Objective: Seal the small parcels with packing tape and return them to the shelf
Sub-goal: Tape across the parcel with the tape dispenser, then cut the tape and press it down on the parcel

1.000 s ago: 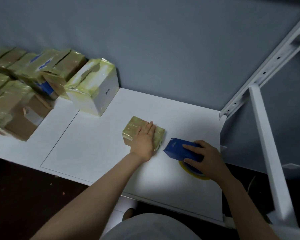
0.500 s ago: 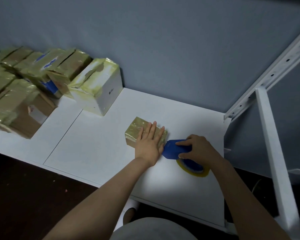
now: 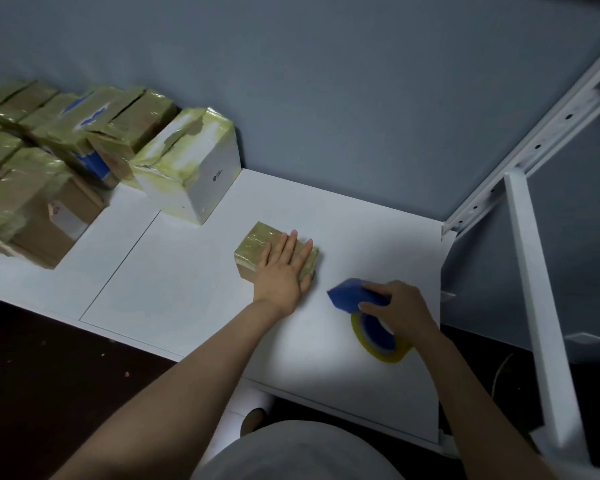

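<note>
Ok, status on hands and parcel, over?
Left hand flat on small parcel. Right hand grips tape dispenser, apart from parcel. White box stands apart, behind-left.

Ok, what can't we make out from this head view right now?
1. Top seam of the parcel: the left hand lies flat over it.
2. Blade of the dispenser, and any tape strip: motion-blurred and partly covered by the right hand.
3. Count of the stacked parcels: cut off by the left frame edge.
4. Print on the white box: too small to read.
</note>
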